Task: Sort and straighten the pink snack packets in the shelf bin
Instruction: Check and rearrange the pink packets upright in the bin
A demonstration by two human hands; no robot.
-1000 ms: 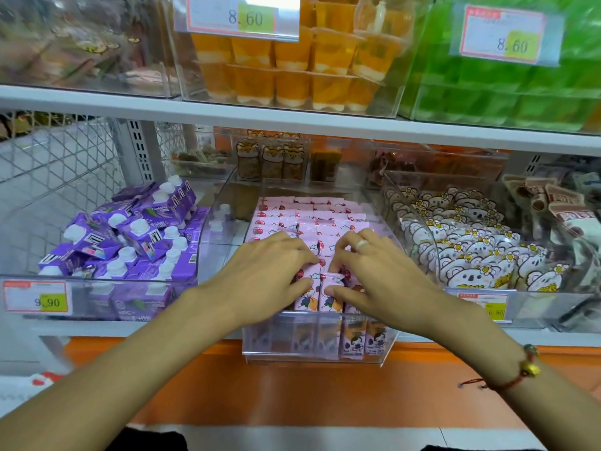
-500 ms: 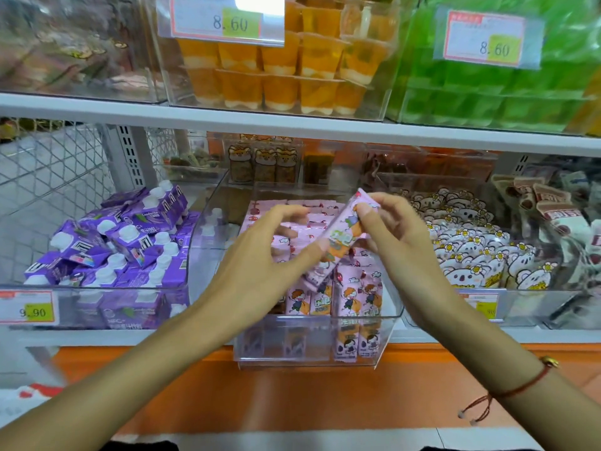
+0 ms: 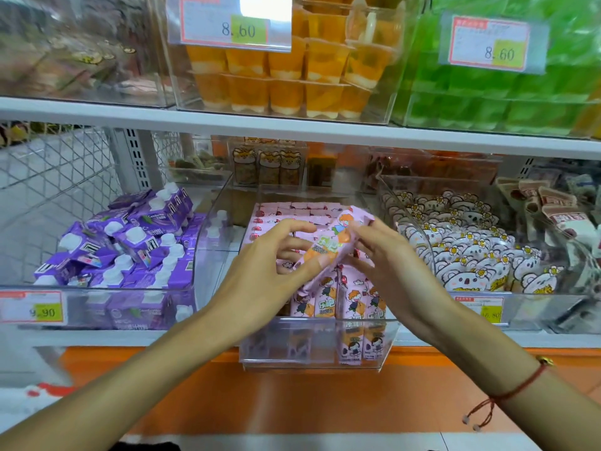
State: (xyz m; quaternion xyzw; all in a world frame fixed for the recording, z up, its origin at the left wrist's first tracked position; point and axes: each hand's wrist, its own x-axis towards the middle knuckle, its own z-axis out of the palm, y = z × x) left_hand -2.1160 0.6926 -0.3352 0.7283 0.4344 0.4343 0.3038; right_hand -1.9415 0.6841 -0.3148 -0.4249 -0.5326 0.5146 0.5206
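Observation:
A clear plastic shelf bin in the middle of the lower shelf holds pink snack packets with a cartoon child printed on them; several stand upright at the front and more lie in rows at the back. Both hands hold one pink packet tilted above the bin. My left hand grips its lower end. My right hand holds its upper end between thumb and fingers.
A bin of purple drink pouches sits to the left, a bin of koala-print packets to the right. Above, the upper shelf edge carries orange jelly cups and green packs. An orange ledge runs below.
Both hands were pressed down on the packets at the bin's front; they have lifted one pink packet out and now hold it tilted above the bin.

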